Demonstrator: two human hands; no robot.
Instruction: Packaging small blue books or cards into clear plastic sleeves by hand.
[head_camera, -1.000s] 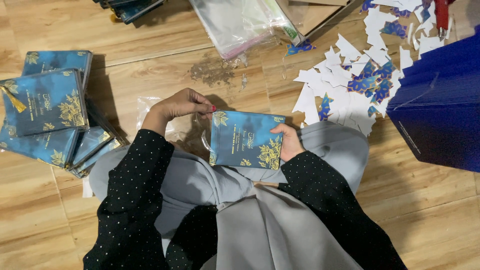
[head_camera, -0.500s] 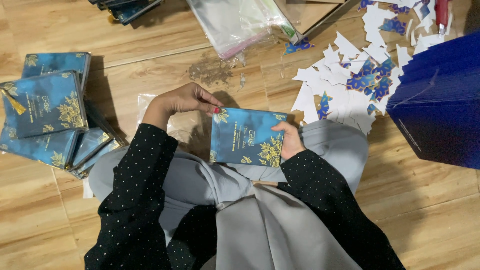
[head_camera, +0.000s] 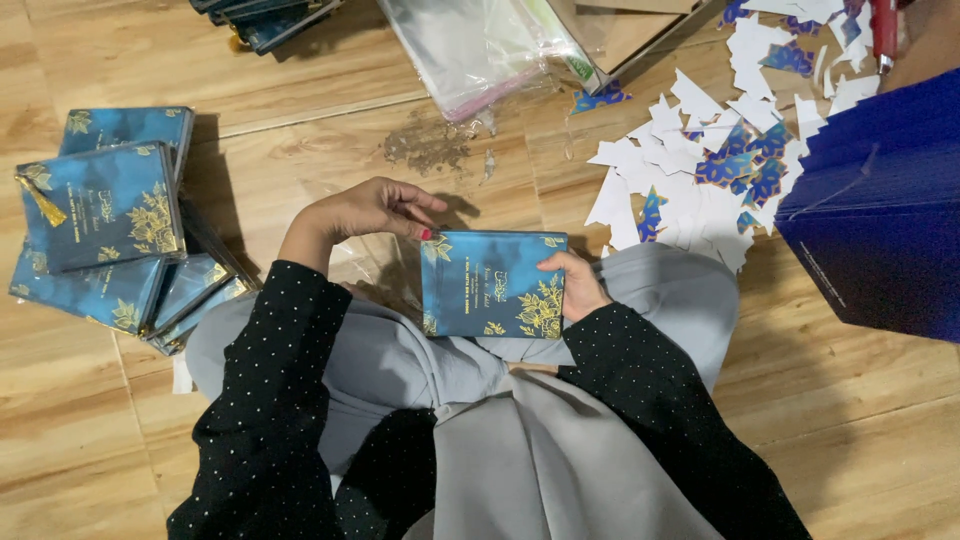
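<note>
Hands meet at a blue card with gold flower print (head_camera: 493, 285), which rests over the person's lap, against grey cloth, roughly in the middle of the view. The right hand (head_camera: 578, 285) grips the card's right edge; its thumb lies on the printed face, while the other fingers are hidden behind the card, so how far they curl cannot be told. The left hand (head_camera: 372, 210) sits at the card's upper left corner, fingers bent and pinched together at that corner; whether they also hold a thin clear sleeve (head_camera: 365, 265) is hard to make out, since the faint glossy film below the hand nearly vanishes against the wooden floor (head_camera: 300, 100). The card's lower edge sinks into the folds of the grey cloth. Left of the person lies a stack of matching blue cards (head_camera: 105, 215); the lower ones are covered by those on top and partly by the dotted black sleeve (head_camera: 265, 400), so no count is possible. At the top edge, a further pile of dark cards (head_camera: 265, 15) is cut off by the frame, as are a bundle of clear plastic bags (head_camera: 470, 50) and a cardboard box (head_camera: 625, 25). White and blue paper scraps (head_camera: 700, 165) spread on the floor to the upper right, some tucked under a large dark blue box (head_camera: 880, 230), which itself runs out of frame at the right.
</note>
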